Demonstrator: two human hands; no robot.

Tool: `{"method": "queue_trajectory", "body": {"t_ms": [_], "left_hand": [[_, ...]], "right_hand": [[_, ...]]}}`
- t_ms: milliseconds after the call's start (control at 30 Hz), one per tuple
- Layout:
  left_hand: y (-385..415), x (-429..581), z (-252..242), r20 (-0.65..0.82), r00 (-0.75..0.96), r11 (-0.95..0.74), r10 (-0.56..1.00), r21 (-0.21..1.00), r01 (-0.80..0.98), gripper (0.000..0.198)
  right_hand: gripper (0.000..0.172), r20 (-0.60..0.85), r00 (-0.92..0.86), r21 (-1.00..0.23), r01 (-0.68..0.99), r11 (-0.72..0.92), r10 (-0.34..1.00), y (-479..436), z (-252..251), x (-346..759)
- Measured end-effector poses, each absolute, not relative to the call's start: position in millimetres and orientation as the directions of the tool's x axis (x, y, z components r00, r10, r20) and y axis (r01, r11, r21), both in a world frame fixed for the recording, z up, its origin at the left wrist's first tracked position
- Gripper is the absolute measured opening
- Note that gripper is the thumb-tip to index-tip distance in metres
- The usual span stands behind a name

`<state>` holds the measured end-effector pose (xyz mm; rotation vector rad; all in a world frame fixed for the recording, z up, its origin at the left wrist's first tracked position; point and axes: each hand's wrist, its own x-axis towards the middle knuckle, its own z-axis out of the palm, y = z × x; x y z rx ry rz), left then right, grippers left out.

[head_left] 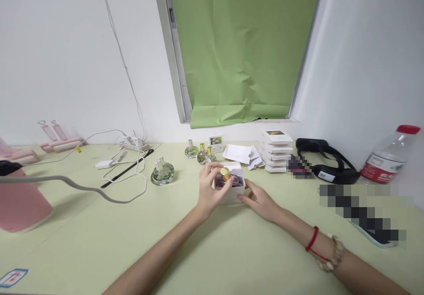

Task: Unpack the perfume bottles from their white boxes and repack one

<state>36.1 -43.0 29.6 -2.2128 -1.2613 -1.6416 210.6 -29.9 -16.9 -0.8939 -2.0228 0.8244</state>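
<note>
A small white box (231, 196) stands open on the pale green table in front of me. Inside it sits a bottle with a gold cap (225, 174), its body mostly hidden by the box walls and my fingers. My left hand (211, 190) reaches over the box's left side, with thumb and fingers closed around the gold-capped bottle. On the box's right side, my right hand (260, 201) grips the wall between thumb and fingers. Behind the box, white card pieces (237, 153) lie beside a stack of white boxes (274, 150).
Several glass bottles (162, 172) stand left of and behind the box. White cables and a power strip (134, 145) lie at the back left, near a pink container (24, 202). A black headset (331, 162), a water bottle (386, 160) and a blurred-out phone-like object are at the right.
</note>
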Motion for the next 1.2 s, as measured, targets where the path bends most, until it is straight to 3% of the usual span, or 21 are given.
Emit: {"method": "queue_trajectory", "body": {"t_ms": [100, 333, 600, 933, 1200], "left_hand": [[-42.1, 36.6, 28.9, 0.828, 0.07, -0.638, 0.556, 0.372, 0.674, 0.011], [-37.9, 33.3, 28.7, 0.842, 0.194, -0.608, 0.504, 0.186, 0.772, 0.009], [-38.5, 30.1, 30.7, 0.824, 0.254, -0.586, 0.506, 0.113, 0.802, 0.013], [-39.5, 32.0, 23.9, 0.77, 0.238, -0.58, 0.592, 0.202, 0.789, 0.012], [-33.7, 31.1, 16.8, 0.775, 0.151, -0.618, 0.614, 0.352, 0.703, 0.022]], "right_hand": [[0.039, 0.371, -0.46, -0.788, 0.305, 0.536, 0.807, -28.6, -18.1, 210.5], [0.036, 0.364, -0.451, -0.792, 0.312, 0.526, 0.815, -28.5, -17.8, 209.1], [0.038, 0.347, -0.439, -0.802, 0.319, 0.505, 0.828, -29.1, -18.3, 209.9], [0.04, 0.349, -0.439, -0.808, 0.307, 0.503, 0.828, -27.7, -18.6, 209.4], [0.037, 0.358, -0.445, -0.79, 0.325, 0.521, 0.821, -28.9, -19.5, 210.7]]}}
